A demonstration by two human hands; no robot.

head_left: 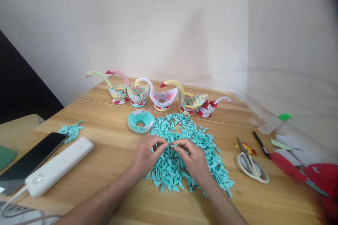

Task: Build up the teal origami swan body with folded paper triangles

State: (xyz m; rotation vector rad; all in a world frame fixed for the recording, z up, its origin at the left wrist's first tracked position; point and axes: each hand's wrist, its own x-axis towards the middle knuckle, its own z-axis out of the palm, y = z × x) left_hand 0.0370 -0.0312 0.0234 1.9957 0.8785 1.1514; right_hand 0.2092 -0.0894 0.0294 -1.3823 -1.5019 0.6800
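My left hand (151, 151) and my right hand (191, 156) meet fingertip to fingertip above a wide pile of teal folded paper triangles (169, 175). Thumb and forefinger are pinched on each hand. Between the fingertips is a small teal folded paper piece (169, 145), mostly covered and hard to tell from the pile behind. Just beyond my left hand stands a round teal bowl of interlocked paper pieces (141, 121), with some white pieces along its rim and a hole in its bottom.
Several paper swans, among them a white one (163, 98), stand in a row at the back. At left lie a phone (29, 161), a white power bank (59, 167) and more teal pieces (71, 130). Scissors (250, 165), a black pen (261, 144) and red paper work (319, 177) lie at right.
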